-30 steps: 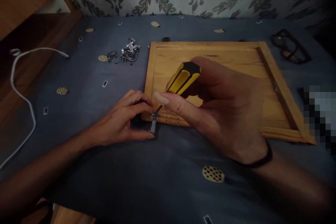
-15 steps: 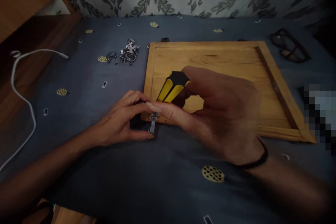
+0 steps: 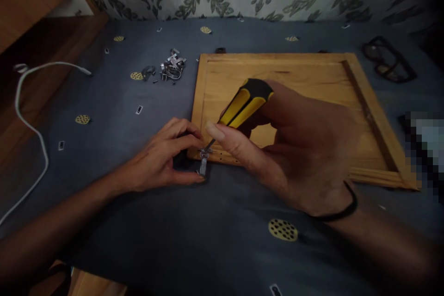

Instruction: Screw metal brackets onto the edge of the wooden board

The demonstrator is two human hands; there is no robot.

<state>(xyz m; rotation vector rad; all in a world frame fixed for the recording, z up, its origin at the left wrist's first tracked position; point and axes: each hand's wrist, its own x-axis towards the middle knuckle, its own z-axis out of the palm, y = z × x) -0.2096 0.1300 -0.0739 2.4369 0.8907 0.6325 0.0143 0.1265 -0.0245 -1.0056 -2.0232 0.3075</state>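
My right hand point(image 3: 294, 148) is closed round a screwdriver point(image 3: 244, 104) with a black and yellow handle. The shaft slants down to the left, its tip at a metal hinge point(image 3: 203, 162) on the near left corner of a wooden panel point(image 3: 239, 83). My left hand point(image 3: 166, 157) holds that hinge, thumb at its outer end and fingers by the panel's edge. The hinge's arm juts past the panel's near edge. Small dark holes show in the frame to the right of it. The screw head under the tip is too small to make out.
Beyond my left hand lies a pile of metal hinges and screws point(image 3: 172, 67). Black-framed glasses point(image 3: 388, 60) and a blurred-out device point(image 3: 426, 143) are on the right. A white cable point(image 3: 38, 134) curves along the left, beside a wooden cabinet point(image 3: 38, 0). Patterned blue cloth point(image 3: 166, 240) covers the surface.
My right hand and the screwdriver handle have shifted up and right, tilting the tool more and exposing its shaft. My left hand stays on the hinge.
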